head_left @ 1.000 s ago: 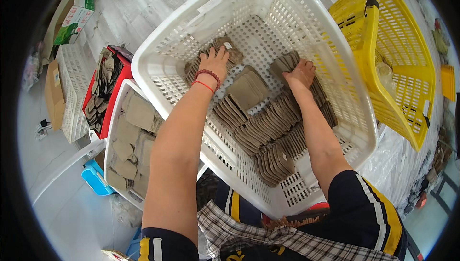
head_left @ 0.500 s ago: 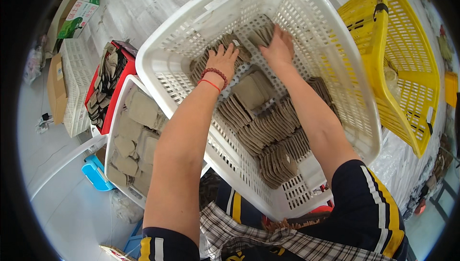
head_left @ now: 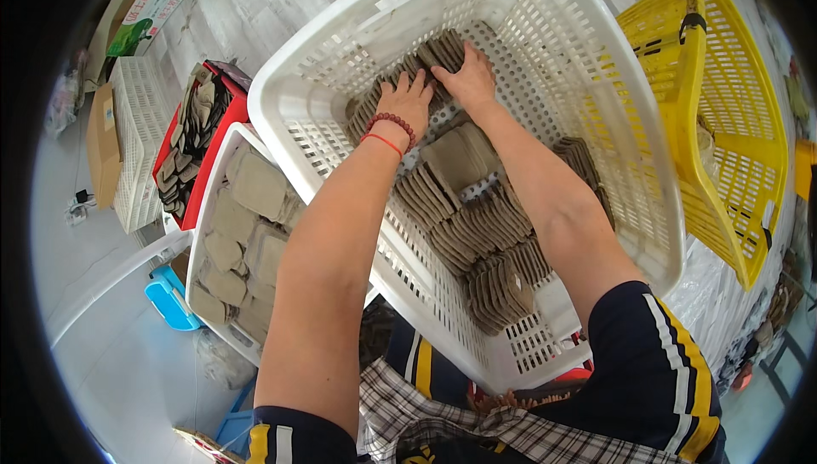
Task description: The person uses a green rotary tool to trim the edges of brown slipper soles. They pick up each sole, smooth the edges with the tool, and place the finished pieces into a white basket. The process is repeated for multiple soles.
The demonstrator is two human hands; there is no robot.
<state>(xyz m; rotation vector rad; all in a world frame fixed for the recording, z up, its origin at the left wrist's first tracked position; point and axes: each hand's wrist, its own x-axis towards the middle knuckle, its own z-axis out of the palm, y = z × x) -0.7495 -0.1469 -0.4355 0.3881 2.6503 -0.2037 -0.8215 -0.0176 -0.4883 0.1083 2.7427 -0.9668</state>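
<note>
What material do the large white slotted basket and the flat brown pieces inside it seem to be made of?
The large white slotted basket looks like moulded plastic: smooth, slightly glossy walls with regular slots. The flat brown pieces look like pulp cardboard, matte and fibrous, though this is not certain. The left hand and right hand press on them.

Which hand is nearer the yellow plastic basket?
Right. The right hand lies in the white basket on the yellow plastic basket's side; the left hand lies farther away.

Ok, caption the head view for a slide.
Both hands, left hand and right hand, press on brown cardboard pieces stacked in a white slotted basket.
</note>
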